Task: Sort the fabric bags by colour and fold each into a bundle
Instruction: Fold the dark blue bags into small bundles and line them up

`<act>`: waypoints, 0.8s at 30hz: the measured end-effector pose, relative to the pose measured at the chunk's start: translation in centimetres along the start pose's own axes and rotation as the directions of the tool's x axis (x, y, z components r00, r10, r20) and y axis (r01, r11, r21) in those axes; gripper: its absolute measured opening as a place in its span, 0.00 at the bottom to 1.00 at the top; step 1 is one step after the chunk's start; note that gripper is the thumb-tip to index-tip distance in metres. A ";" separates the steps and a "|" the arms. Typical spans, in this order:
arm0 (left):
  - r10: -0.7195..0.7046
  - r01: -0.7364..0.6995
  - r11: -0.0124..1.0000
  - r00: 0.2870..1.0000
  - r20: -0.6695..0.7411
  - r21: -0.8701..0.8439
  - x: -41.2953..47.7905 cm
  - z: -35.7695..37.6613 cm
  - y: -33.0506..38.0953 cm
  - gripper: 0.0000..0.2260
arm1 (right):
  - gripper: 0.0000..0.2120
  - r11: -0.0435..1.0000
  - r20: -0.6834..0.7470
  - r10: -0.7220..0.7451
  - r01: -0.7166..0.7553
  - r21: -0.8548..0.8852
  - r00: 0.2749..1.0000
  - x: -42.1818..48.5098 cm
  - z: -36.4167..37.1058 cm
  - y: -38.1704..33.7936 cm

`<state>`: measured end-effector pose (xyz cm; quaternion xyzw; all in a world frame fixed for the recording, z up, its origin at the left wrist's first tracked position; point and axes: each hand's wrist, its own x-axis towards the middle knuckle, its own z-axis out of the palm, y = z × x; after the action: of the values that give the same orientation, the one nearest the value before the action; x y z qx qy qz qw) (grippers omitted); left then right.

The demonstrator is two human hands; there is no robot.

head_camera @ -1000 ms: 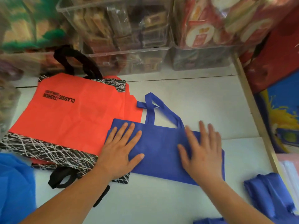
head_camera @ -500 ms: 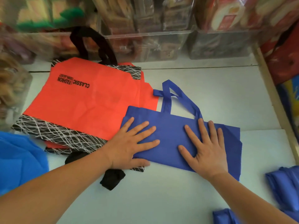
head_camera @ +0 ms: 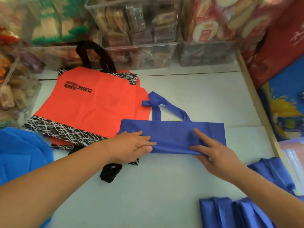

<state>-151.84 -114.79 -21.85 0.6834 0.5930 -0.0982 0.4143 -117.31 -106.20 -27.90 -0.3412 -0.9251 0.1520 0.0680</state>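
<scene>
The orange bag (head_camera: 98,109) lies flat at the left of the worktop (head_camera: 164,186), seemingly set apart as its own colour, one corner under the blue bag (head_camera: 172,134). The left hand (head_camera: 130,145) and right hand (head_camera: 213,152) each hold that bag's near edge in a narrow pinching grip, apparently to turn it away in an even fold. A pile of blue bags (head_camera: 233,213) waits at the near right, likely the same-colour heap.
</scene>
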 end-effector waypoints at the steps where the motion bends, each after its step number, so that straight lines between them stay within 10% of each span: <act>1: 0.012 -0.012 0.999 1.000 0.002 -0.048 -0.7 0.0 0.4 0.22 | 0.19 0.999 0.068 0.001 -0.003 0.033 0.998 0.5 -0.7 0.9; 5: -0.021 -0.003 0.980 0.993 -0.119 -0.198 -2.1 1.1 0.1 0.15 | 0.19 0.955 0.472 0.239 -0.294 0.046 0.849 2.5 -5.0 2.4; 9: -0.292 0.120 0.877 0.901 -0.319 -0.465 -1.0 1.8 -1.1 0.19 | 0.24 0.941 0.347 0.334 -0.286 -0.182 0.877 5.1 -6.3 2.6; 13: -0.252 0.235 0.966 0.764 -0.594 -0.108 2.1 2.3 -2.7 0.24 | 0.20 0.846 -0.025 0.084 -0.084 -0.527 0.996 6.2 -2.1 4.1; 19: 0.107 0.166 0.925 0.749 -0.654 0.342 4.5 4.7 -1.5 0.21 | 0.19 0.921 -0.227 0.172 -0.238 -0.307 0.959 5.7 2.1 5.0; 24: 0.066 0.171 0.905 0.849 -0.524 0.391 5.7 6.9 -1.2 0.28 | 0.29 0.936 0.002 0.315 -0.310 -0.169 0.949 5.3 2.0 4.8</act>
<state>-148.89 -115.40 -30.35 0.7402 0.6666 -0.0453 0.0753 -118.89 -99.74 -31.19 -0.4860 -0.8695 0.0880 0.0006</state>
